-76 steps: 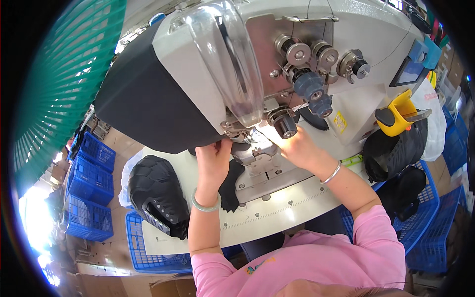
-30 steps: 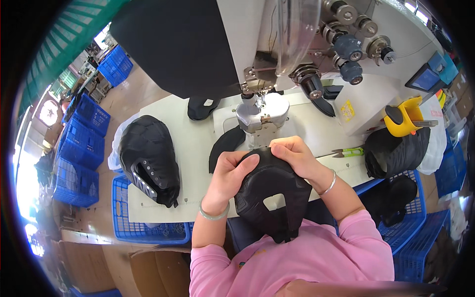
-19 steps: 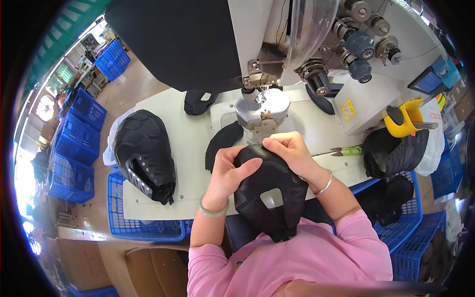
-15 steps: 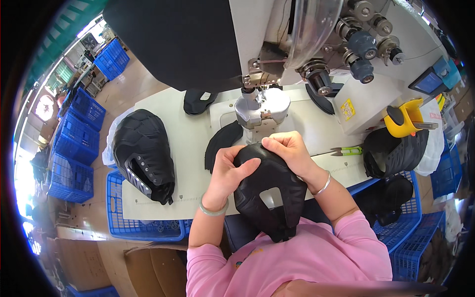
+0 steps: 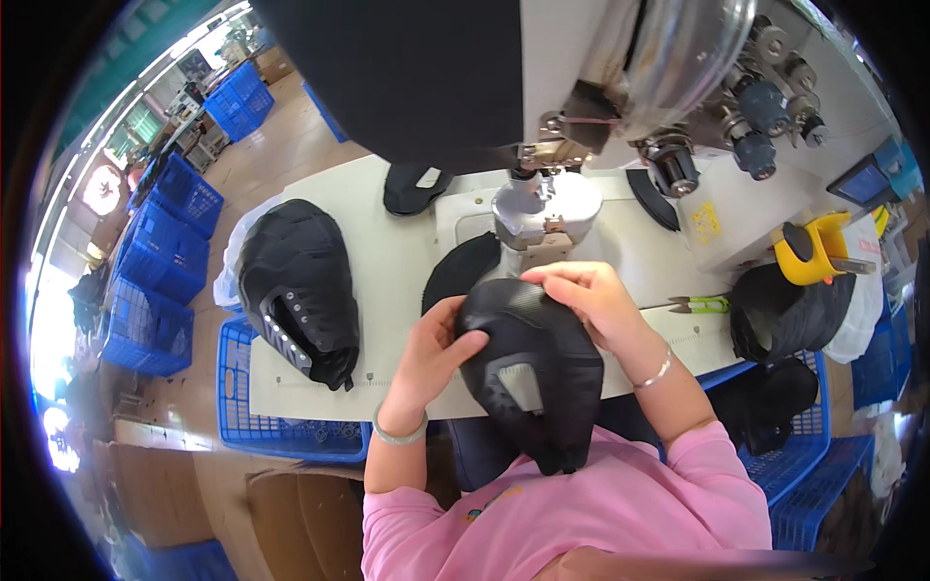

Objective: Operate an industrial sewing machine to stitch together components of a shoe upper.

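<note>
Left hand (image 5: 431, 358) clamped on a black shoe upper (image 5: 557, 349), right hand (image 5: 591, 300) touching its toe (image 5: 499, 298), whether pinched hard to tell, sewing machine (image 5: 550, 215) just beyond

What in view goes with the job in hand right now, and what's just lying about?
In the job:
- black upper, gripped by the left hand, the right hand on it
- sewing machine, probably, being right in front

Apparently just lying about, untouched:
- other upper at left
- green snips
- blue crates on the floor
</note>
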`<state>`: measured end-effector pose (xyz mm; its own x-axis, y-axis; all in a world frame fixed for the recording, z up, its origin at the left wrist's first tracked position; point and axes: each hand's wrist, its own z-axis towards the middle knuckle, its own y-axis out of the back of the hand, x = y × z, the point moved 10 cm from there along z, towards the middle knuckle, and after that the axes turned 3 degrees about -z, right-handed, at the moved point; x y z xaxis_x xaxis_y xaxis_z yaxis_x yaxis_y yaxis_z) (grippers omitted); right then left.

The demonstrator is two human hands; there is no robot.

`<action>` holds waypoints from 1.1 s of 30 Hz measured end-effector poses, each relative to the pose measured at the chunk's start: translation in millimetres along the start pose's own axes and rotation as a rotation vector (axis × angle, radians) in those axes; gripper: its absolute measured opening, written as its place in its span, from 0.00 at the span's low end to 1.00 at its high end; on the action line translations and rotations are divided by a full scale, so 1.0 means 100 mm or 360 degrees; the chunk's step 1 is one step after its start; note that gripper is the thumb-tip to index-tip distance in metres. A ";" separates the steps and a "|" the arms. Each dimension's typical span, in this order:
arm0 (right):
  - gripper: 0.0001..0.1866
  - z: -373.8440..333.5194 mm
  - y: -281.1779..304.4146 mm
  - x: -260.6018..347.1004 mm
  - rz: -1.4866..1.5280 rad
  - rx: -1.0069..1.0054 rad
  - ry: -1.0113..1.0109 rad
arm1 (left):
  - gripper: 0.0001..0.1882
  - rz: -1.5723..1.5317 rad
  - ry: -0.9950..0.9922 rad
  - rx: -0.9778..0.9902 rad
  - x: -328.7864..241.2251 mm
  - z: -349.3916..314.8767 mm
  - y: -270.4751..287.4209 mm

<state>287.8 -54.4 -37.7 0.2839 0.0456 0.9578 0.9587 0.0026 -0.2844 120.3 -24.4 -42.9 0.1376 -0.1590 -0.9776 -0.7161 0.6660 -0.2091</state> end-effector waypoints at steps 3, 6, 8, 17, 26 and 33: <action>0.22 -0.26 -0.22 0.01 0.0252 0.0412 -0.0016 | 0.21 0.0236 -0.0299 -0.0555 -0.30 -0.34 0.65; 0.20 -0.61 -0.19 0.09 0.0072 0.0627 0.0058 | 0.27 0.0784 -0.0466 -0.1292 -0.84 -0.84 1.50; 0.16 -0.75 -0.02 0.02 -0.0439 0.0488 -0.0023 | 0.31 0.1530 -0.0340 -0.1832 -1.14 -1.16 2.16; 0.12 -1.42 0.89 0.33 -0.1640 -0.0648 0.0170 | 0.25 0.1333 -0.1077 -0.1716 -1.26 -0.68 3.08; 0.41 -2.60 1.78 0.76 -0.3016 -0.2305 -0.0230 | 0.21 0.2712 -0.1193 -0.1743 -1.69 -0.72 2.00; 0.33 -2.59 2.05 0.55 -0.2934 -0.2254 -0.0256 | 0.18 0.2512 -0.1265 -0.1123 -1.51 -0.40 0.84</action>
<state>504.2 -310.4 -32.2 -0.5140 0.8566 0.0441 -0.4637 -0.3208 0.8259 12.2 26.1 88.2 -0.7373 0.6723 -0.0664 -0.5662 -0.5614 0.6035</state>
